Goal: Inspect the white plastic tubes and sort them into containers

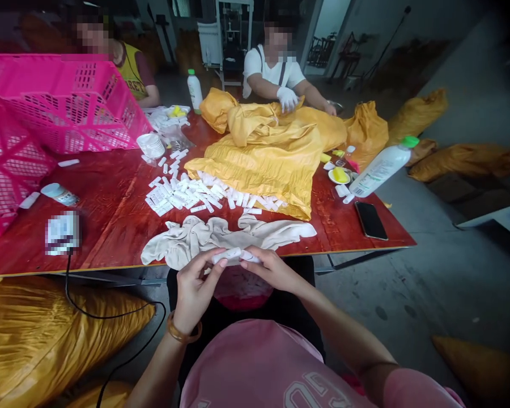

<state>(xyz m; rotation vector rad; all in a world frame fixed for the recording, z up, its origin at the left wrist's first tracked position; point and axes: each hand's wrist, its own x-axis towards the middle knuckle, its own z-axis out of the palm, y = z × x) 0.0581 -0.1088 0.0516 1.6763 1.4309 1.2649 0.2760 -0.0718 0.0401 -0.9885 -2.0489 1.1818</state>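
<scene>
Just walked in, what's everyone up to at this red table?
One person's left hand and right hand hold a slim white plastic piece, perhaps two, near a crumpled pale cloth. Beyond it, loose white pieces lie at the mouth of a yellow sack. Across the red table, a co-worker's gloved hand is close to the sack.

A workshop, apparently a small one for handwork, laid out around a red table (110, 187). Loose small white pieces (170, 195) lie heaped on the table, beside a large yellow sack (263, 153) that lies open-mouthed on it. Pink plastic crates (80, 105) stand at the table's left end. Across the table sit two co-workers, one in a yellow top (134, 73), the other wearing a white glove (287, 99). More bulging sacks (467, 161) lie beyond the table's right end, on a bare grey floor (365, 294).
</scene>
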